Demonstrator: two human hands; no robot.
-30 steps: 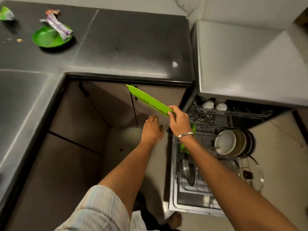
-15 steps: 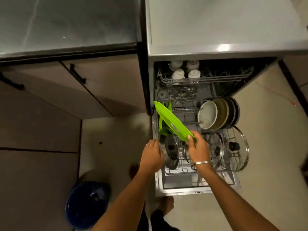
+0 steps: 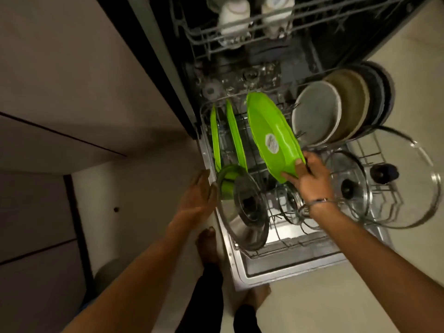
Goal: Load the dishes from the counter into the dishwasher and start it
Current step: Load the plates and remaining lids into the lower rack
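My right hand [image 3: 308, 175] grips the near edge of a green plate [image 3: 269, 131] with a white sticker on its underside, tilted over the pulled-out lower rack [image 3: 288, 246] of the open dishwasher. Two more green plates [image 3: 234, 133] stand on edge in the rack's left side, with a green bowl [image 3: 228, 181] just in front of them. My left hand [image 3: 198, 197] hovers blurred with straight fingers at the rack's left rim, holding nothing.
A row of grey and dark plates [image 3: 336, 104] stands at the rack's right. Glass lids [image 3: 406, 179] and a steel lid [image 3: 247, 207] lean at the front. White cups [image 3: 234, 15] sit in the upper rack. Cabinet fronts [image 3: 72, 80] close off the left; my bare feet [image 3: 207, 243] stand by the door.
The view has swung from the counter down to the dishwasher. My right hand has carried the green plate down over the lower rack, and my left hand has followed to the rack's left rim.
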